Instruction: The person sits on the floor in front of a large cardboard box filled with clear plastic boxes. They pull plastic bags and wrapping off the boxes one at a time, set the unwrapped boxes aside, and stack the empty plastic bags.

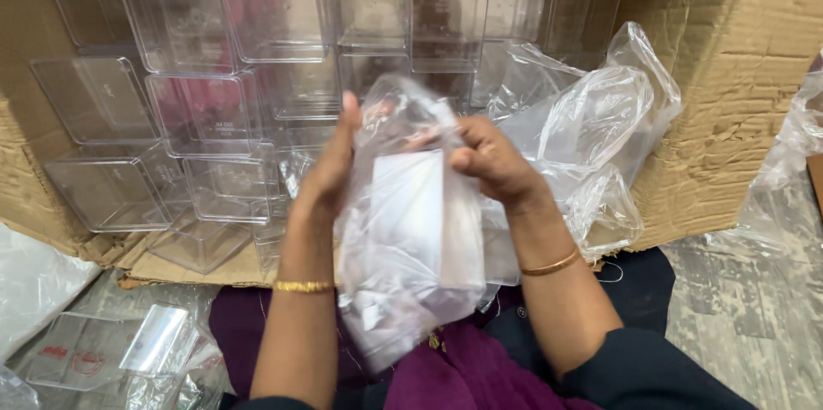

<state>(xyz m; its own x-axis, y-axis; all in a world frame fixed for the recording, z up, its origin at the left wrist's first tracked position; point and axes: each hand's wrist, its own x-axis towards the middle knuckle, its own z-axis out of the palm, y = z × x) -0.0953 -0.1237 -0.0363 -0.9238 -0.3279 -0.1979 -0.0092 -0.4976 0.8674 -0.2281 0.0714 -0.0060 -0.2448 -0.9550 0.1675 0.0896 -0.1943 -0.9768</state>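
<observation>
Item: a clear plastic box [411, 213] is held upright inside a thin plastic bag [403, 290], long axis vertical, above the lap.
Left hand [330, 165]: clenched on the bag's top edge.
Right hand [489, 157]: clenched likewise.
Progress: box judged bagged; mouth not yet closed.
Behind: stacked clear boxes [206, 110] are kept in a cardboard carton [729, 118].

boxes [206, 110] in carton [737, 75] | bag [411, 238] before carton, between hands
</observation>
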